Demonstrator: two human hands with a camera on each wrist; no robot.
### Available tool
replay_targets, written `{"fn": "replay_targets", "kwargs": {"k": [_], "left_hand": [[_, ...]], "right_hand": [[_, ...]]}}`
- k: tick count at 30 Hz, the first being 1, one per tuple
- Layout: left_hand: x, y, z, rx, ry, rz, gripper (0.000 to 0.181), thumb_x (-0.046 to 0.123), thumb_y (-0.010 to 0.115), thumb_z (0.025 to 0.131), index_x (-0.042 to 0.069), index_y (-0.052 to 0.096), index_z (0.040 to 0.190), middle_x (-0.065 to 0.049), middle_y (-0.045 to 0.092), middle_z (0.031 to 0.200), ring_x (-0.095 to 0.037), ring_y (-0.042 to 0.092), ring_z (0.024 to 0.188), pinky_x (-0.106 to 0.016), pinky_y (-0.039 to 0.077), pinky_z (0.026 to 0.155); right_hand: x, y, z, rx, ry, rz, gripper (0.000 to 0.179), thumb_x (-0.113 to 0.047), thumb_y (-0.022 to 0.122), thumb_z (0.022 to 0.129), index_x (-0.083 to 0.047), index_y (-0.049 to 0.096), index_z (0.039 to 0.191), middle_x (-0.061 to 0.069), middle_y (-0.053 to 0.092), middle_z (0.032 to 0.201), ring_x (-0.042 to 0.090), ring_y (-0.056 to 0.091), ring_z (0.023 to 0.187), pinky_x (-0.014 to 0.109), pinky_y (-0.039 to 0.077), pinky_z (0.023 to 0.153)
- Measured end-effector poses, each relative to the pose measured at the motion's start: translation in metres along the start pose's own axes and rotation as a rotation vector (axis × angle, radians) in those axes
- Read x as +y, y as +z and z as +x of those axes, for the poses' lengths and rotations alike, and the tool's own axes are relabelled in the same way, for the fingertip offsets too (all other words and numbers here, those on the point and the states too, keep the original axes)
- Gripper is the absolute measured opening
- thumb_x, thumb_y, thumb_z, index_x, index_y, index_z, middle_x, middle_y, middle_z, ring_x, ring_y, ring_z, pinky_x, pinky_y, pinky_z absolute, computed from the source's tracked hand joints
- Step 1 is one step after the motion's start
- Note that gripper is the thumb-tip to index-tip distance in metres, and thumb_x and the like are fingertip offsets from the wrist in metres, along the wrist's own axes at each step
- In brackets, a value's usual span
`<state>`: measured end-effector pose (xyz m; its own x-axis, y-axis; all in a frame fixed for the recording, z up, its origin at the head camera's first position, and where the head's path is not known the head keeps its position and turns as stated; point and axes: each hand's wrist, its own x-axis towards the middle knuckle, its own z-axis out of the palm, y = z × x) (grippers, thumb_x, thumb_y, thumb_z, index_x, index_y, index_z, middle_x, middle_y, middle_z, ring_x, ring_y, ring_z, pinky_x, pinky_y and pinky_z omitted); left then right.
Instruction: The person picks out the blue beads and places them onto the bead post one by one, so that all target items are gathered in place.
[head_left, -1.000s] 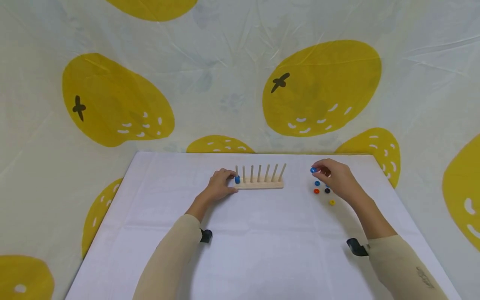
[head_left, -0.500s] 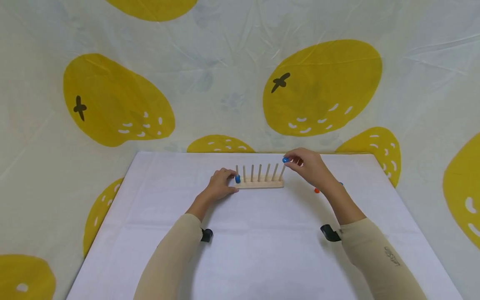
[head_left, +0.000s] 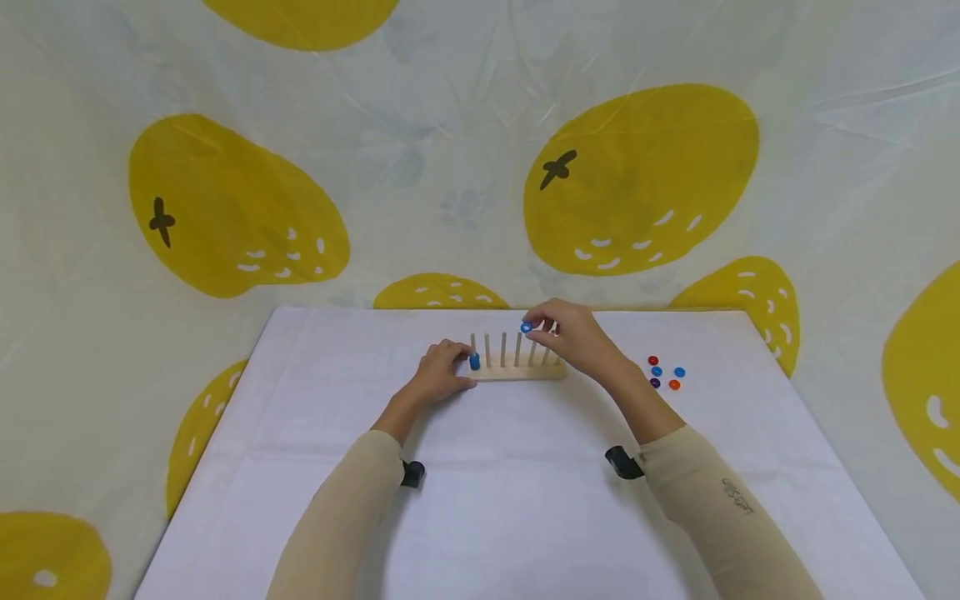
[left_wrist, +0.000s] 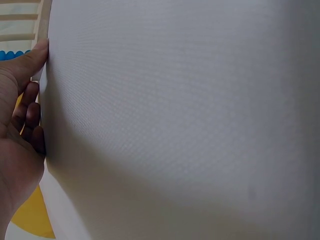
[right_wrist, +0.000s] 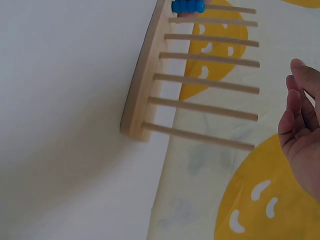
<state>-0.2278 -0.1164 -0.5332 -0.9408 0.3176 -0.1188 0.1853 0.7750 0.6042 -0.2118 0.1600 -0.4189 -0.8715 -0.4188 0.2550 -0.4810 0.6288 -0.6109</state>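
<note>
ok, head view: right hand [head_left: 567, 335] is pinching a blue bead [head_left: 527, 327] near the peg [head_left: 518, 348] tops, likely light, hard, slippery, so holding its rim is making sense; left hand [head_left: 437, 369], well apart, is gripping the rack [head_left: 510, 374] at its left end, loose beads [head_left: 679, 372] lying off right. left wrist: thumb [left_wrist: 37, 55] is pressing the base. right wrist: held bead isn't showing, stacked blue beads [right_wrist: 188, 6] are sitting on the end peg, bare neighbours probably crowding access.
</note>
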Motion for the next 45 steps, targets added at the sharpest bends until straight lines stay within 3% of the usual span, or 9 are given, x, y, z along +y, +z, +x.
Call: {"fn": "replay_targets", "kwargs": {"k": [14, 21, 34, 45], "left_hand": [[-0.001, 0.003, 0.0, -0.018, -0.004, -0.002, 0.056, 0.03, 0.084, 0.088, 0.015, 0.061, 0.137, -0.007, 0.059, 0.131, -0.028, 0.049, 0.123, -0.046, 0.04, 0.112], [-0.001, 0.006, -0.001, -0.025, -0.004, 0.004, 0.056, 0.031, 0.084, 0.088, 0.015, 0.061, 0.137, -0.007, 0.058, 0.131, -0.027, 0.048, 0.123, -0.046, 0.04, 0.113], [-0.001, 0.004, 0.0, 0.004, 0.03, 0.007, 0.055, 0.029, 0.086, 0.086, 0.014, 0.063, 0.134, -0.008, 0.06, 0.128, -0.029, 0.05, 0.122, -0.048, 0.04, 0.111], [-0.002, 0.001, 0.001, 0.021, 0.054, 0.0, 0.055, 0.027, 0.087, 0.085, 0.012, 0.064, 0.132, -0.009, 0.061, 0.127, -0.03, 0.052, 0.119, -0.049, 0.04, 0.108]], "right_hand": [[-0.008, 0.031, 0.023, -0.053, -0.022, 0.008, 0.02, -0.014, 0.077, 0.093, -0.006, 0.074, 0.111, 0.008, 0.073, 0.104, 0.023, 0.064, 0.092, 0.044, 0.059, 0.085], [-0.015, 0.041, 0.03, -0.077, -0.041, -0.007, 0.019, -0.014, 0.076, 0.094, -0.006, 0.074, 0.111, 0.007, 0.073, 0.105, 0.022, 0.065, 0.094, 0.041, 0.058, 0.087], [-0.021, 0.047, 0.032, -0.078, -0.089, 0.007, 0.018, -0.011, 0.076, 0.094, -0.005, 0.074, 0.111, 0.009, 0.074, 0.105, 0.023, 0.066, 0.093, 0.045, 0.059, 0.087], [-0.026, 0.046, 0.034, -0.084, -0.09, -0.025, 0.02, -0.014, 0.075, 0.095, -0.006, 0.074, 0.114, 0.006, 0.075, 0.107, 0.02, 0.066, 0.094, 0.035, 0.057, 0.086]]}}
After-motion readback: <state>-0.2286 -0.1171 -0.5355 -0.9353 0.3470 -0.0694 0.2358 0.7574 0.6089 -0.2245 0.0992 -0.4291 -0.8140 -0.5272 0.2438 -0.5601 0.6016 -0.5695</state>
